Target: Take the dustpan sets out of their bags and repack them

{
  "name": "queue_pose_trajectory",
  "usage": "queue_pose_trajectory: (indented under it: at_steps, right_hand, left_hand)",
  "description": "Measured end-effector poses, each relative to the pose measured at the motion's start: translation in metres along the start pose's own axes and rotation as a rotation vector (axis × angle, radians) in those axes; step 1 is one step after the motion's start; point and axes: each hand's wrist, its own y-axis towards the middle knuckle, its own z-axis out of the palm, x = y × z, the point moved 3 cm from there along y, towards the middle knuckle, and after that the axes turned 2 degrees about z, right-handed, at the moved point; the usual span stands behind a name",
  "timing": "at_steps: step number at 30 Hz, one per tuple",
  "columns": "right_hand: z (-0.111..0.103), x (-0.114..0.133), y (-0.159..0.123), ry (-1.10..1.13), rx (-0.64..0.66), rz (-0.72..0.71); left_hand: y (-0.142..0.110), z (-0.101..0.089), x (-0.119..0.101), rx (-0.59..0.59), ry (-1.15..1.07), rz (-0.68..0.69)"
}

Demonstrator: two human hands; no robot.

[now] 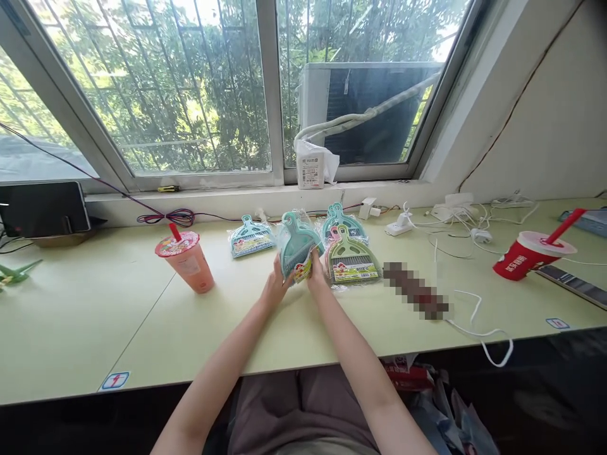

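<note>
Between my two hands I hold a packaged teal dustpan and brush set (298,243), tilted upright above the table. My left hand (274,284) grips its lower left side, and my right hand (317,273) its lower right side; most fingertips are hidden behind the pack. Close by on the right lies a green dustpan set (353,256) with a pink edge showing beneath it. Behind that one is another teal dustpan set (340,221). A light blue dustpan set (252,237) lies flat to the left, apart from the others.
An orange drink cup (192,265) with a red straw stands at left. A red cup (526,256) is at far right, near white cables and a power adapter (402,222). A blurred patch (417,291) covers something right of the packs. At far left stands a dark tablet (45,212).
</note>
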Motion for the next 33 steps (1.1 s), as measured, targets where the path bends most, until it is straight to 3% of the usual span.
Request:
queue_pose_trajectory:
  at_steps: [3,9,12,18,20,22,26,28,31,33]
  right_hand:
    - [-0.001,0.003,-0.008,0.047,-0.076,0.089]
    - [0.002,0.004,-0.016,-0.026,-0.105,0.148]
    - [0.008,0.007,-0.018,-0.022,-0.022,0.116]
    - [0.022,0.011,-0.028,-0.038,0.302,0.076]
    - [0.023,0.008,-0.029,-0.091,0.344,0.082]
    - [0.022,0.005,-0.027,-0.116,0.305,0.079]
    - [0.016,0.006,-0.019,-0.102,0.147,0.026]
    - [0.014,0.009,-0.016,-0.106,0.090,-0.026]
    - [0.015,0.012,-0.015,-0.149,0.073,-0.106]
    - [0.016,0.010,-0.016,-0.195,0.087,-0.169]
  left_hand:
    - [0.001,0.003,-0.001,0.035,-0.021,-0.008]
    - [0.003,0.000,0.002,-0.092,-0.110,-0.043]
    - [0.005,-0.003,0.003,-0.189,-0.132,-0.063]
    - [0.011,-0.014,0.005,-0.354,-0.167,-0.067]
    - [0.013,-0.018,0.010,-0.374,-0.166,-0.058]
    - [0.015,-0.019,0.017,-0.341,-0.142,-0.062]
    - [0.016,-0.014,0.029,-0.199,0.029,-0.096]
    - [0.015,-0.016,0.026,-0.283,0.222,-0.028]
    - [0.013,-0.024,0.011,-0.452,0.550,0.185]
    - [0.014,-0.026,0.003,-0.413,0.709,0.303]
